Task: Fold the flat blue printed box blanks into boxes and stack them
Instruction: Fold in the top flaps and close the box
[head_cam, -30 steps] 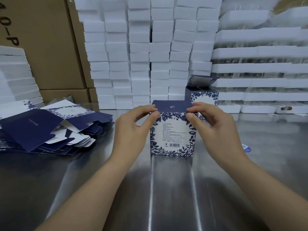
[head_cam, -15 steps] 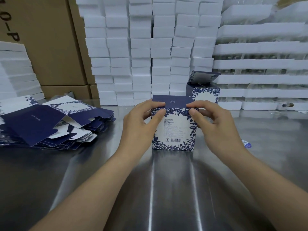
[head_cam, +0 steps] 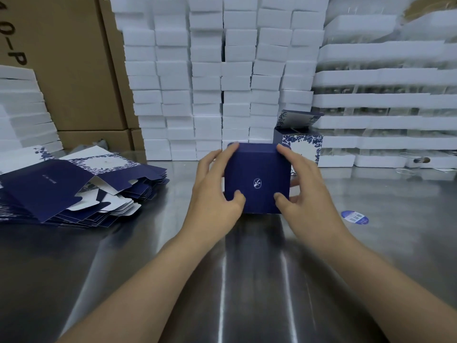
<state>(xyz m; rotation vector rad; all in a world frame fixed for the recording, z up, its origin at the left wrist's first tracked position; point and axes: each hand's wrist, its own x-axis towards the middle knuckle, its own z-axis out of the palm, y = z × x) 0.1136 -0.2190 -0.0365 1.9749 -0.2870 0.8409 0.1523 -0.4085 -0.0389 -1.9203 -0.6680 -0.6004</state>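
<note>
Both forearms reached forward over the steel table (head_cam: 247, 280). The left hand (head_cam: 212, 194) and right hand (head_cam: 306, 196) gripped the folded box (head_cam: 257, 179) from either side, thumbs curled onto its dark blue face and fingers hooked over its far edge. Whether the box's lower edge touched the table could not be determined. Left of the box, well apart, lay the pile of flat blanks (head_cam: 74, 189), with an open strip of table between them. Just behind the box to its right stood a second box (head_cam: 303, 147), lid raised. A round sticker (head_cam: 354, 217) lay right of the box.
</note>
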